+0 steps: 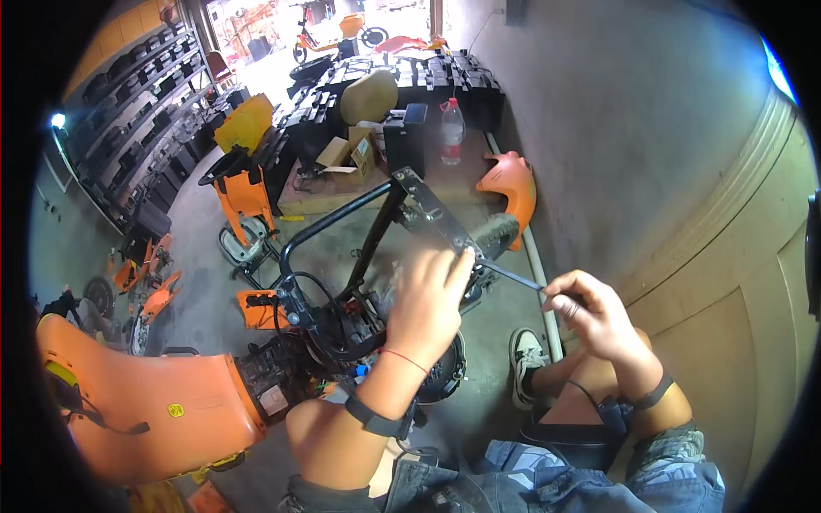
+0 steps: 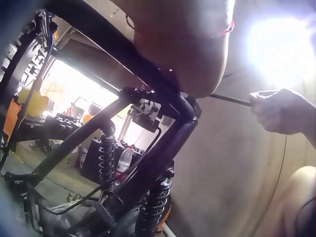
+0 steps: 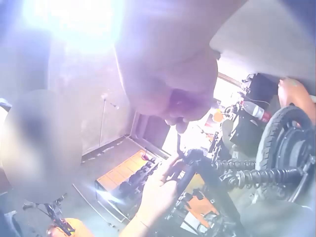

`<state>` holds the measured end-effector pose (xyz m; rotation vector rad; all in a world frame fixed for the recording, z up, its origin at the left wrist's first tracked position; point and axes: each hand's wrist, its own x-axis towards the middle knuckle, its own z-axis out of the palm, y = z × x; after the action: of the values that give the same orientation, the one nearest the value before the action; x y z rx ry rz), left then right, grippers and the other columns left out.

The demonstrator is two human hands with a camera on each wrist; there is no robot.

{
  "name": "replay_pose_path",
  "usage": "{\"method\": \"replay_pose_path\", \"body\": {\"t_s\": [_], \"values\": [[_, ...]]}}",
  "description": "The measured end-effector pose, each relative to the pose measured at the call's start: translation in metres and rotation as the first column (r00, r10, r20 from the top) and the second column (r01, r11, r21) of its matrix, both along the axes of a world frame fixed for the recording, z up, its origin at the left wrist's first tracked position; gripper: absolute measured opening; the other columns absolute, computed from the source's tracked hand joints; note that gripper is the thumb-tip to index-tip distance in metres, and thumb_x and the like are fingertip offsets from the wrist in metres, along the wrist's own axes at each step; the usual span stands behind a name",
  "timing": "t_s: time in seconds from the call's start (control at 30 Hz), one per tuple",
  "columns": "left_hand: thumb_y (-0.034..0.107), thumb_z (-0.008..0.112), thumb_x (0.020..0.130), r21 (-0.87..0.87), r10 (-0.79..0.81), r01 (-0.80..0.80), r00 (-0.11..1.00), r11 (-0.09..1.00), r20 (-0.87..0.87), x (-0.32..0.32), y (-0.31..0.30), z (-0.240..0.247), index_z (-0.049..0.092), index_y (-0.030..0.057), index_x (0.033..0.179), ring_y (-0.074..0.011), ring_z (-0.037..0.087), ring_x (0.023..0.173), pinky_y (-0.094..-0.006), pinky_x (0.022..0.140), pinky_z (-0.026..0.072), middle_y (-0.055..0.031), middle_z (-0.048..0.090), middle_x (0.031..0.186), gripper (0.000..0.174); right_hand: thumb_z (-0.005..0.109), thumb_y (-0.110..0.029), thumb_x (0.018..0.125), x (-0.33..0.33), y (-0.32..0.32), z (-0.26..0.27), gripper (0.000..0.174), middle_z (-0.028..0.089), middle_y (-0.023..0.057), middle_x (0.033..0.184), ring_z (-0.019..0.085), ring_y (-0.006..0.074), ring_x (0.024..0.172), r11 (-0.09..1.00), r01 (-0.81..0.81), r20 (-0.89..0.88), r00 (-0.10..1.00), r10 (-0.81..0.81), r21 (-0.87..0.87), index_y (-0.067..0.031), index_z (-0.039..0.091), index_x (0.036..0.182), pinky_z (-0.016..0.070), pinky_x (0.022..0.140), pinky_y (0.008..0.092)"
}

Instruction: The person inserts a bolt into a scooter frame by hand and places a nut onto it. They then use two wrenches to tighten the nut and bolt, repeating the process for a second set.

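Observation:
A dark metal scooter frame [image 1: 335, 209] stands in front of me, its wheel and shock absorbers [image 2: 153, 202] below. My right hand [image 1: 594, 312] curls its fingers and thumb round the outer end of a long slim wrench [image 1: 513, 275]. The wrench's other end meets the frame at its near upper corner. My left hand [image 1: 428, 299] reaches over that corner, extended fingertips right by the wrench's inner end. In the right wrist view, the left hand [image 3: 159, 190] lies against the frame tube with its index finger along the wrench's end. The fastener there is hidden.
An orange scooter body [image 1: 162, 406] lies at the left. Beyond the frame, a low platform [image 1: 402, 188] carries a cardboard box [image 1: 352, 158] and a plastic bottle [image 1: 451, 132]. An orange fender [image 1: 513, 184] leans near the right wall; a white pipe [image 1: 547, 316] runs along the floor.

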<state>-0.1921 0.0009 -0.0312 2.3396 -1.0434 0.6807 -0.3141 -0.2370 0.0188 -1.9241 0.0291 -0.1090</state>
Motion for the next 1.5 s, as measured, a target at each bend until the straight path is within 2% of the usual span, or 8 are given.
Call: {"method": "replay_pose_path", "body": {"t_s": [0.33,0.73,0.83,0.93,1.03,1.1,1.23,1.5], "values": [[0.003,0.06,0.084,0.014,0.004,-0.004,0.999,1.0,0.044,-0.004,-0.004,-0.012,0.064,0.0069,0.136,-0.0291,0.059,0.113,-0.0412,0.097,0.0506,-0.0099,0.063,0.114,0.052,0.062,-0.017,0.1,0.128,-0.012,0.025,0.03,0.072,0.0081,0.095,0.062,0.0132,0.081,0.936,0.19,-0.01,0.979,-0.202,-0.296,0.0046,0.069,0.119,0.0517,0.076,0.0301],[0.005,0.061,0.082,0.033,0.015,-0.012,0.995,0.999,-0.098,-0.001,0.005,-0.007,0.068,0.0172,0.129,-0.0315,0.063,0.105,-0.0457,0.084,0.0542,-0.012,0.063,0.106,0.048,0.067,-0.014,0.079,0.228,0.127,0.014,0.012,0.073,0.0193,0.084,0.072,0.0384,0.079,0.401,-0.19,0.107,0.785,0.61,-0.896,-0.0037,0.073,0.08,0.0574,0.071,0.046],[0.008,0.063,0.089,0.091,-0.04,0.065,0.968,0.994,-0.249,0.006,0.004,-0.01,0.068,0.0041,0.118,-0.0338,0.065,0.112,-0.0454,0.09,0.0527,-0.0201,0.068,0.114,0.03,0.065,-0.022,0.088,0.19,0.149,0.015,0.029,0.072,0.0151,0.101,0.068,0.0347,0.094,0.445,-0.412,-0.087,0.804,0.589,-0.795,-0.0036,0.069,0.11,0.0538,0.088,0.0446],[0.022,0.062,0.099,-0.104,-0.104,0.091,0.986,0.99,-0.128,-0.001,-0.001,0.003,0.06,0.0078,0.137,-0.0278,0.066,0.101,-0.0433,0.089,0.0491,-0.011,0.068,0.102,0.041,0.061,-0.02,0.088,0.128,0.19,-0.01,0.023,0.071,0.0172,0.075,0.07,0.0379,0.072,0.744,-0.108,0.152,0.95,0.272,-0.659,-0.0057,0.069,0.072,0.0557,0.076,0.0449],[0.022,0.058,0.098,0.298,0.046,0.027,0.97,0.954,-0.238,-0.013,0.007,0.013,0.055,0.0141,0.148,-0.0244,0.064,0.101,-0.0395,0.09,0.0512,-0.0113,0.068,0.107,0.05,0.061,-0.026,0.083,0.095,0.209,-0.038,0.021,0.063,0.0096,0.066,0.069,0.0237,0.078,0.345,0.574,0.54,0.818,-0.201,-0.742,-0.0093,0.065,0.071,0.0315,0.119,0.0614],[0.024,0.058,0.097,0.258,0.037,-0.002,0.991,0.966,-0.132,-0.016,0.009,0.004,0.053,0.0177,0.15,-0.0226,0.064,0.101,-0.0381,0.086,0.0499,-0.0092,0.067,0.109,0.054,0.065,-0.007,0.083,0.08,0.14,0.006,0.025,0.069,0.0126,0.1,0.069,0.0285,0.087,0.355,-0.177,0.104,0.755,0.647,-0.918,-0.0014,0.067,0.108,0.0573,0.087,0.0408],[0.029,0.056,0.091,0.217,0.067,-0.119,0.97,0.969,0.232,-0.013,0.007,-0.018,0.049,0.0249,0.154,-0.0247,0.062,0.102,-0.0372,0.079,0.0491,-0.0065,0.065,0.119,0.064,0.067,-0.003,0.078,0.051,0.112,-0.001,0.029,0.07,0.0145,0.108,0.071,0.0304,0.092,0.552,-0.262,0.251,0.684,0.685,-0.791,-0.0017,0.069,0.107,0.0598,0.081,0.0393],[0.018,0.068,0.085,0.26,-0.051,0.061,0.998,0.964,-0.046,-0.012,0.01,-0.006,0.066,0.0198,0.131,-0.0255,0.058,0.111,-0.0396,0.083,0.0489,-0.0085,0.058,0.123,0.046,0.072,0.003,0.085,0.004,0.047,-0.014,0.035,0.069,0.0154,0.13,0.073,0.0297,0.098,0.792,-0.19,0.414,0.768,0.488,-0.581,-0.0047,0.068,0.119,0.0598,0.086,0.0374]]}}
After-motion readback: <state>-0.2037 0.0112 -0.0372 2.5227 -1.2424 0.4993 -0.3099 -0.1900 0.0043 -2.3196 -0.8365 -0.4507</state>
